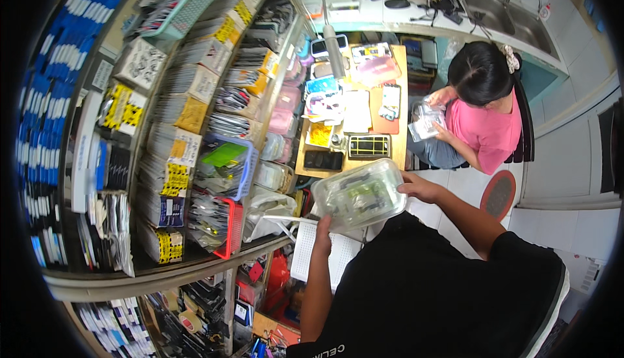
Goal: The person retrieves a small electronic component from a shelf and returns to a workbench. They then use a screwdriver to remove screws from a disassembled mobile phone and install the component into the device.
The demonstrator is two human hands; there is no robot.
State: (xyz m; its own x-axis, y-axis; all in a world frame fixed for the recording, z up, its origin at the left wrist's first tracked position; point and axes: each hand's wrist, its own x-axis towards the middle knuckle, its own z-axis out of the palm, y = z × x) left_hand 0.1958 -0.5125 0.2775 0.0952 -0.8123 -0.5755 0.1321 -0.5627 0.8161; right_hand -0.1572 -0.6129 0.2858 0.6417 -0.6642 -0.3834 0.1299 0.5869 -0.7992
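Observation:
Between my two hands is a clear plastic container (357, 192), rectangular with rounded corners, and some green and dark contents show through it. My left hand (324, 226) grips its near left corner, thumb up along the side. At the right end, my right hand (418, 187) has its fingers closed on the edge. The container is held out in front of my black shirt, close to the near edge of a wooden table (403, 85). On that table a black phone (324, 159) and a yellow-and-black gridded case (368, 146) lie just beyond the container.
Tall shelves of packed sleeves (166, 117) line the left, with a red basket (234, 228) and a lilac basket (244, 169). A white perforated chair (309, 254) stands by my left forearm. A seated co-worker (491, 111) in pink holds clear bags beside the table. A lamp (333, 49) overhangs it.

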